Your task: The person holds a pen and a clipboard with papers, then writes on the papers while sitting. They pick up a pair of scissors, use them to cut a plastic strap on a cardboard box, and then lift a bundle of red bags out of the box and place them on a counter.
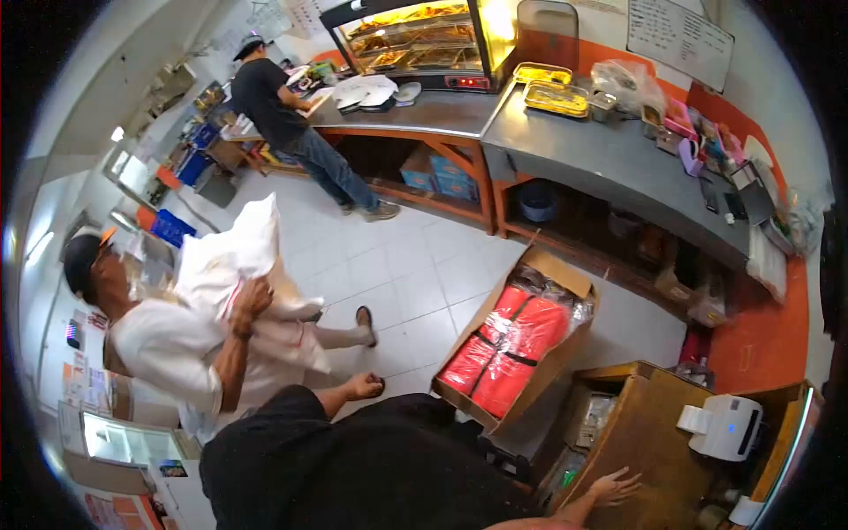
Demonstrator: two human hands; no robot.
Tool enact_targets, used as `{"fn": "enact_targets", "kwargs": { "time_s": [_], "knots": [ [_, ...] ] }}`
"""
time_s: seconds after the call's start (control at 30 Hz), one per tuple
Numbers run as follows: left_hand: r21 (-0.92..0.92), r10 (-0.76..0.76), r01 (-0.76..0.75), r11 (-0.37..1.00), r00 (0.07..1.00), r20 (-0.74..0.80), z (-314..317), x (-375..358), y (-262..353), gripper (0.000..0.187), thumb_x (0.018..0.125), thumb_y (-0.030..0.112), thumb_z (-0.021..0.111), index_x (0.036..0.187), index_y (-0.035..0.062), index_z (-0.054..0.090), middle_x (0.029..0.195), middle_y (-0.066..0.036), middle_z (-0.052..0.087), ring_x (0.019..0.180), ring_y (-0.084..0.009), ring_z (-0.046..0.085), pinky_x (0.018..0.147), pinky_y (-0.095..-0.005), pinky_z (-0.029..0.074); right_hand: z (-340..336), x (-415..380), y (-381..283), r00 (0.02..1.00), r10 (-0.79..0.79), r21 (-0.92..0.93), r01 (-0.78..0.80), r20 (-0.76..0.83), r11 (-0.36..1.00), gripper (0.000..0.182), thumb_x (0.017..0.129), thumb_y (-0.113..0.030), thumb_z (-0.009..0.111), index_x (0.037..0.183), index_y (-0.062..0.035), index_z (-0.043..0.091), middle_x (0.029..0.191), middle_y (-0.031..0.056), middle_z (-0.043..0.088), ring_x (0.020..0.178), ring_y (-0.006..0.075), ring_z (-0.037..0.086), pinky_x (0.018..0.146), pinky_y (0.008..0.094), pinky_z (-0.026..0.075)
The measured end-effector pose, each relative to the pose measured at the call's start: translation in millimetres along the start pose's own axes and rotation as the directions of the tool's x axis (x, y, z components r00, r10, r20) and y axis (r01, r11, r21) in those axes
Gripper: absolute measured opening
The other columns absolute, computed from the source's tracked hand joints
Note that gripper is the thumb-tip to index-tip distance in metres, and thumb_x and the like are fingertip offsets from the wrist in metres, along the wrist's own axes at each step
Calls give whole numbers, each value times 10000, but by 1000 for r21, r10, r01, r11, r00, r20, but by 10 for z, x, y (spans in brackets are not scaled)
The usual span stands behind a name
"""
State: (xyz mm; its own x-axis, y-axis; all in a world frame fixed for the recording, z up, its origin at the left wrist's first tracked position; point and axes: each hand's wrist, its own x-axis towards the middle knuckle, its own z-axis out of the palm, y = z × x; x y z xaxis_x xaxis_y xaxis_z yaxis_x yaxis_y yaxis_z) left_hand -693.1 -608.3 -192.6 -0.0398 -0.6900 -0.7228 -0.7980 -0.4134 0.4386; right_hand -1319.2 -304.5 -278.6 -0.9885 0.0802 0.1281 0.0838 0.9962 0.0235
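My left hand (363,386) hangs at my side over the tiled floor, fingers curled, with a small dark spot at them that I cannot make out. My right hand (616,488) is open with fingers spread, at the top of the brown wooden cabinet (658,433). Between my hands and farther forward, an open cardboard box (539,389) on the floor holds red plastic-wrapped bundles (508,344) with black straps. On the cabinet sits a white receipt printer (726,428) with paper out, right of my right hand.
At left a person (168,340) carries large white sacks (234,256). Another person (269,106) stands at the far counter by a lit food display case (415,44). A metal counter (583,146) holds yellow trays (555,97). Blue boxes (452,177) sit beneath the counter.
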Motion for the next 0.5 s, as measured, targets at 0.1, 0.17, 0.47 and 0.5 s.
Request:
{"fn": "enact_targets", "kwargs": {
  "time_s": [0.1, 0.17, 0.47, 0.5],
  "knots": [
    [51, -51, 49, 997, 998, 45, 335, 170, -589, 513, 814, 424, 647, 1140, 39, 554, 1071, -170, 639, 953, -274, 621, 832, -372, 484, 129, 84, 99, 1000, 12, -61, -12, -10, 998, 600, 949, -588, 246, 1464, -280, 239, 1527, 22, 205, 1408, 243, 176, 1095, 572, 159],
    [1, -79, 79, 997, 996, 42, 526, 155, -636, 519, 809, 430, 649, 1149, 50, 554, 1081, -173, 638, 974, -277, 616, 851, -375, 478, 63, 74, 33, 999, 23, -110, -18, 46, 994, 601, 948, -595, 233, 1465, -288, 233, 1527, 13, 203, 1408, 233, 177, 1095, 573, 161],
    [-162, -137, 138, 977, 990, 17, 396, -22, -1680, 579, 761, 503, 668, 1180, 115, 571, 1123, -166, 636, 1031, -297, 608, 883, -384, 480, -1313, -473, -346, 975, 49, 203, -94, 215, 975, 579, 932, -508, 419, 1425, -218, 327, 1508, 106, 234, 1396, 302, 189, 1107, 541, 174],
    [-143, -208, 205, 968, 978, -3, 316, -120, -1746, 581, 754, 506, 676, 1173, 116, 578, 1120, -168, 635, 1024, -295, 610, 871, -387, 487, -1412, -563, -486, 981, 22, 225, -66, 192, 972, 579, 932, -508, 419, 1425, -218, 327, 1508, 106, 234, 1396, 302, 189, 1107, 541, 174]
  ]
}}
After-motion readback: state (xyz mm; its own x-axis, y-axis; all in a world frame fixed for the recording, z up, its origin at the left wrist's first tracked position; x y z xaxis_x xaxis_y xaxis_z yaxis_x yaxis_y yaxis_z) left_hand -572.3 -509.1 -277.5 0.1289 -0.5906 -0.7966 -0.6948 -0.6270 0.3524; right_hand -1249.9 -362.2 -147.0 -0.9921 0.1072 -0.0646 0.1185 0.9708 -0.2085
